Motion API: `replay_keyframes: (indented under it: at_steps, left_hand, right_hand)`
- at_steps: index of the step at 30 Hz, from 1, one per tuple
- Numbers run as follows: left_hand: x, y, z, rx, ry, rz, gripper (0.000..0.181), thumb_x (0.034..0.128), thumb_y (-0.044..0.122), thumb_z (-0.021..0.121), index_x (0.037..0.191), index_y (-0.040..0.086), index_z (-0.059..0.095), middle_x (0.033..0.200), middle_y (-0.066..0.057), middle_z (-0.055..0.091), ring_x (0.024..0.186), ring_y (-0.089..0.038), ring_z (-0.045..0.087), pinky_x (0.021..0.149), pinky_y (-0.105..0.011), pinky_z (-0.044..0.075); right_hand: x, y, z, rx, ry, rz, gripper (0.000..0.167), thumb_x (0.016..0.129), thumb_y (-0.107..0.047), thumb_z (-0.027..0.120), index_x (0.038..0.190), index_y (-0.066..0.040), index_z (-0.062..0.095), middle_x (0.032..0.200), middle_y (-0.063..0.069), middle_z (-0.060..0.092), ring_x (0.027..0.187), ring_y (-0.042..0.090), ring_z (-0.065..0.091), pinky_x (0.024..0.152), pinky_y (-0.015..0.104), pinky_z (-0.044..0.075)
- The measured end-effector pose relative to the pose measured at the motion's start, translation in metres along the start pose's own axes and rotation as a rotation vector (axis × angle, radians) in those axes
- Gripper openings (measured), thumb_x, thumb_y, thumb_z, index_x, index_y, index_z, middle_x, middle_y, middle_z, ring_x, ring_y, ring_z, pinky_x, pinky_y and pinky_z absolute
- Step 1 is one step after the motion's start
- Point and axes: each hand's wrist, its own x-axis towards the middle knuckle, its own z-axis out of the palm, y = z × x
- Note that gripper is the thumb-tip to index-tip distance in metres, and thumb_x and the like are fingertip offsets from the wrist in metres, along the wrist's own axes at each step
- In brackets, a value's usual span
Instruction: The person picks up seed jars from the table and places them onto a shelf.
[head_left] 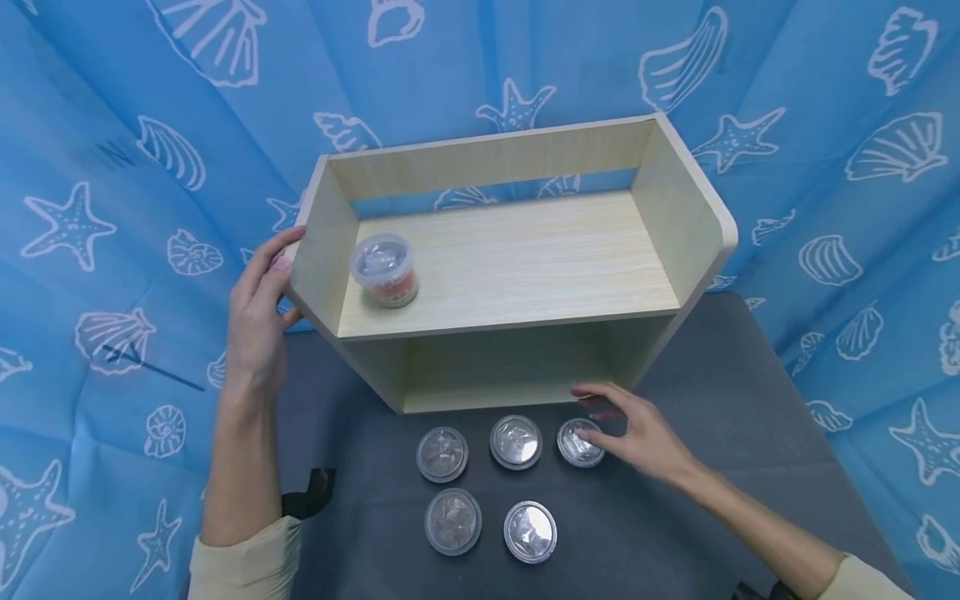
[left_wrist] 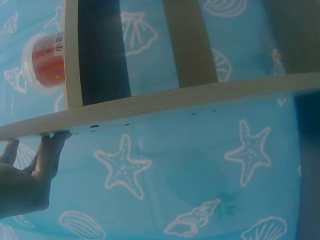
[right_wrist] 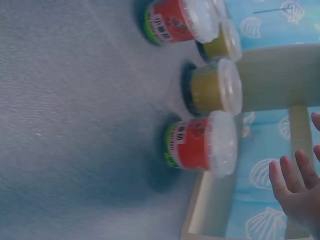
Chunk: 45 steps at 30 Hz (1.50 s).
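My left hand (head_left: 258,308) touches the outer face of the left side panel of a pale wooden shelf (head_left: 510,258); its fingertips (left_wrist: 54,142) press there in the left wrist view. On the upper board, near that panel, stands a clear-lidded tub (head_left: 386,271) with a red and green label. My right hand (head_left: 637,429) hovers with spread fingers over the rightmost tub (head_left: 573,446) on the table, apart from it in the right wrist view, where the hand (right_wrist: 302,195) holds nothing. That nearest tub (right_wrist: 195,144) has a red label.
Several more lidded tubs stand before the shelf, including a back-row middle one (head_left: 516,442) and a front one (head_left: 530,533); a yellowish tub (right_wrist: 206,90) shows from the side. A dark grey cloth (head_left: 390,542) covers the table. Behind hangs a blue curtain (head_left: 585,50) with shells.
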Motion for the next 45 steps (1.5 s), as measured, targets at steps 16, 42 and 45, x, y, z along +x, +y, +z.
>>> replay_keyframes:
  at_steps: [16,42,45]
  left_hand:
    - [0.003,0.001,0.001,0.000,0.005,0.018,0.038,0.1052,0.031,0.045,0.140,0.020,0.057,0.140,-0.006,0.049,0.120,-0.024,0.048,0.092,-0.052,0.038]
    - [-0.001,-0.002,0.001,0.024,0.019,0.010,0.038,0.1052,0.033,0.045,0.140,0.021,0.057,0.142,-0.004,0.048,0.123,-0.025,0.047,0.098,-0.064,0.032]
    - [0.000,-0.003,0.001,0.030,0.015,0.014,0.038,0.1053,0.033,0.045,0.140,0.022,0.057,0.141,-0.005,0.048,0.123,-0.025,0.047,0.099,-0.065,0.032]
  right_hand:
    - [-0.015,0.033,0.014,-0.070,0.038,0.041,0.062,0.076,0.000,0.084,0.132,-0.003,0.058,0.128,0.010,0.063,0.117,0.021,0.059,0.090,0.035,0.054]
    - [-0.036,0.056,0.037,-0.120,0.014,0.207,0.071,0.076,-0.015,0.087,0.138,-0.003,0.055,0.130,0.018,0.060,0.107,0.031,0.065,0.087,0.035,0.054]
    - [-0.037,0.057,0.038,-0.114,0.007,0.227,0.076,0.074,-0.015,0.088,0.140,-0.004,0.053,0.131,0.020,0.060,0.108,0.032,0.064,0.087,0.038,0.054]
